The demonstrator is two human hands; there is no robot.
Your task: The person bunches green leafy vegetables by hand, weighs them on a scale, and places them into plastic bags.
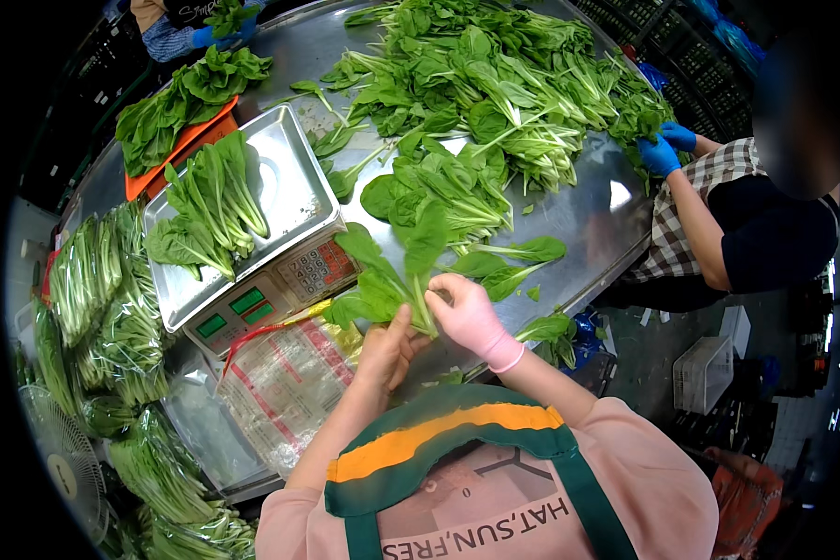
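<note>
Over the near edge of the metal table, I hold a small leafy green plant with pale stems between both hands. My left hand, bare, is closed around the lower stems with the thumb on top. My right hand, in a pink glove, pinches the stems near the base from the other side. Just beyond my left hand stands a digital scale. Several leafy greens lie in its silver tray. Loose leaves rest on the table beyond my right hand.
A large heap of greens covers the far table. An orange basket of greens sits behind the scale. Bagged greens and a fan are at left, printed plastic bags nearer. Blue-gloved co-workers handle greens at right and far left.
</note>
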